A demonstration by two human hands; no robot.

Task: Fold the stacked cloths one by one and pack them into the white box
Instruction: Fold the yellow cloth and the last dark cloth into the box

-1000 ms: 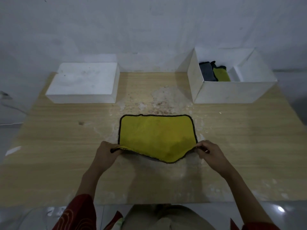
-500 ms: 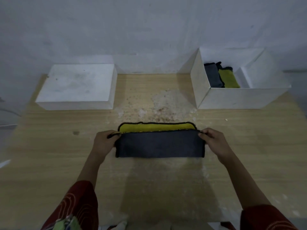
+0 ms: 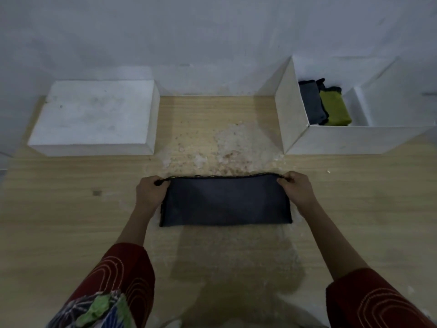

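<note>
Fingers [image 3: 161,182] of left hand [image 3: 150,193] and right hand [image 3: 297,189] pinch cloth's [image 3: 224,202] far corners.

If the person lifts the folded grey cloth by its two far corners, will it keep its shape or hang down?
Probably floppy: the cloth lies flat, folded in half, so its middle would likely sag between the left hand and right hand. It seems light, as each hand only pinches a corner. The fold may fall open when lifted.

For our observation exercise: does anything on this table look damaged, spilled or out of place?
Yes. Beyond the folded cloth, the wooden table has a pale, flaky patch strewn with crumbs: worn veneer or a spill.
</note>
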